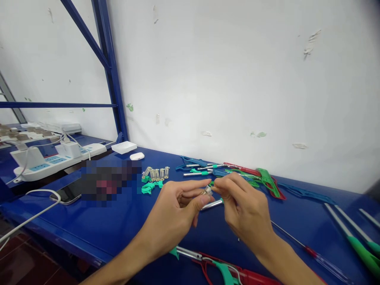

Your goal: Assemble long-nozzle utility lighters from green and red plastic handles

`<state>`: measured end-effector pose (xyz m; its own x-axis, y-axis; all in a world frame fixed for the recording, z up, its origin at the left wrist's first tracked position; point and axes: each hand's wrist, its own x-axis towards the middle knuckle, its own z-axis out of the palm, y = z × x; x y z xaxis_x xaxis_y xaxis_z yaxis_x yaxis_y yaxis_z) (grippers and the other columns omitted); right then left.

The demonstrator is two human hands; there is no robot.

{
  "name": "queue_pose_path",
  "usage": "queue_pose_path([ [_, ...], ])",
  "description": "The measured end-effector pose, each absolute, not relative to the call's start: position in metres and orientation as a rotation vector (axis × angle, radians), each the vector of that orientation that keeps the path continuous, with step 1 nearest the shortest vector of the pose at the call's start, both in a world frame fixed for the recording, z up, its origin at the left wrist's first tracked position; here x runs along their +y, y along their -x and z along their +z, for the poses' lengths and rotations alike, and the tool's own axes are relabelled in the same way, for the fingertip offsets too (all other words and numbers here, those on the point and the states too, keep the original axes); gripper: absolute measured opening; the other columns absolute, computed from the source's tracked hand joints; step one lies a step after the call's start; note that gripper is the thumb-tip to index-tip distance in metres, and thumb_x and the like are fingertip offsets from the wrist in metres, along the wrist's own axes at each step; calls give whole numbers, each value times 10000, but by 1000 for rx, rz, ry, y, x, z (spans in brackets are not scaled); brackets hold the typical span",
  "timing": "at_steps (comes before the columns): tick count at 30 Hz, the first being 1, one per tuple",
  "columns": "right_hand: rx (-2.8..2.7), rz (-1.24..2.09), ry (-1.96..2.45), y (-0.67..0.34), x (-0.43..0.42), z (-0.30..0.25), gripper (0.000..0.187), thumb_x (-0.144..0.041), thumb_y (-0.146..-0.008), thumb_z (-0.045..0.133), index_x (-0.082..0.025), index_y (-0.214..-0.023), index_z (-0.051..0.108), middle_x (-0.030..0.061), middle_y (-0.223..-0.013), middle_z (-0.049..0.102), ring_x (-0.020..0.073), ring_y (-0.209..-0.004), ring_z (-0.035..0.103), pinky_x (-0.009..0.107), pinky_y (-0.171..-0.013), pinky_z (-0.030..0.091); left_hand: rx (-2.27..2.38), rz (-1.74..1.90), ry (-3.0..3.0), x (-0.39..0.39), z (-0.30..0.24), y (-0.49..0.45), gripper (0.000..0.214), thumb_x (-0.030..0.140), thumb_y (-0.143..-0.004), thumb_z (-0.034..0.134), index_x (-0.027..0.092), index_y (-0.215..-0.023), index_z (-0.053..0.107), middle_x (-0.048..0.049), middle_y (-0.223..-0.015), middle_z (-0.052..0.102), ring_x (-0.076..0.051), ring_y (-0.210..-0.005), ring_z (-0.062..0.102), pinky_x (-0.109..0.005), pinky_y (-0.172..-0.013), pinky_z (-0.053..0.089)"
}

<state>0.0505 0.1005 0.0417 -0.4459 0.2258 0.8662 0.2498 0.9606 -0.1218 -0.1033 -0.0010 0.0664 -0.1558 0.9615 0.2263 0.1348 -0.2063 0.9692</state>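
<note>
My left hand [175, 209] and my right hand [243, 206] meet above the blue table [124, 221]. Together they pinch a small clear plastic cap [207, 191] between thumb and fingertips. A thin metal tube [211, 204] sticks out just below, against my left thumb; which hand carries it I cannot tell. Behind my left hand lie a row of several small clear caps [156, 173] and some green plastic pieces [150, 187].
Green, blue and red plastic handles with metal rods [237, 172] lie at the back by the white wall. More rods with green grips [356, 237] lie at the right, a red and green handle [225, 271] near me. A phone [67, 194], power strips [56, 160] and earbuds case [137, 156] sit left.
</note>
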Motion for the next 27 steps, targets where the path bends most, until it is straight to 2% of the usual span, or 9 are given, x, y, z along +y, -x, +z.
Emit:
queue_pose_path([
  [3,-2031,-15,336,-49,99,43,200,-72,-1020,508,-232,-954,609,4,-814,642,117,-636,588,244,-568,423,1311,1437,-1377,-3,67,104,578,468,-880,759,89,-1315,714,-40,-685,713,-92,-490,443,-244,-508,383],
  [8,-2006,25,337,-49,96,43,204,-87,-1024,516,-231,-924,620,-5,-778,628,115,-634,595,236,-567,439,1300,1399,-1362,-6,69,105,629,502,-863,764,80,-1326,705,-51,-692,711,-89,-493,419,-237,-493,351],
  [14,-1975,86,335,-49,93,42,201,-83,-1010,538,-225,-927,653,-12,-768,642,111,-626,592,231,-564,437,1268,1412,-1316,-5,69,104,655,527,-842,777,77,-1313,706,-86,-775,748,-83,-483,432,-237,-479,353],
  [17,-1956,164,344,-50,93,50,165,-110,-991,596,-227,-896,664,-23,-761,664,107,-608,580,228,-568,449,1277,1467,-1334,-5,70,103,602,504,-847,785,80,-1272,730,-68,-721,735,-89,-479,456,-236,-479,371],
  [20,-1955,262,356,-52,93,60,117,-187,-978,656,-243,-882,693,-39,-760,705,104,-588,593,218,-552,471,1264,1544,-1338,-5,71,103,502,453,-862,788,113,-1229,754,-92,-828,780,-92,-497,503,-231,-485,410],
  [23,-1930,339,397,-55,93,65,199,-250,-1029,584,-253,-878,713,-45,-717,701,97,-541,581,215,-513,466,1239,1581,-1333,-3,72,103,437,410,-879,776,132,-1215,755,-115,-950,801,-104,-525,558,-239,-504,474],
  [25,-1915,377,422,-55,92,65,240,-271,-1049,541,-252,-887,716,-48,-689,687,91,-509,563,216,-496,461,1234,1583,-1342,-3,71,103,413,389,-891,767,140,-1219,748,-110,-951,805,-116,-544,593,-247,-530,508],
  [27,-1915,414,439,-54,92,62,198,-295,-1032,574,-252,-905,720,-48,-704,700,90,-511,569,216,-483,462,1257,1572,-1364,-2,71,104,395,365,-897,764,154,-1230,740,-94,-948,810,-123,-565,626,-251,-565,525],
])
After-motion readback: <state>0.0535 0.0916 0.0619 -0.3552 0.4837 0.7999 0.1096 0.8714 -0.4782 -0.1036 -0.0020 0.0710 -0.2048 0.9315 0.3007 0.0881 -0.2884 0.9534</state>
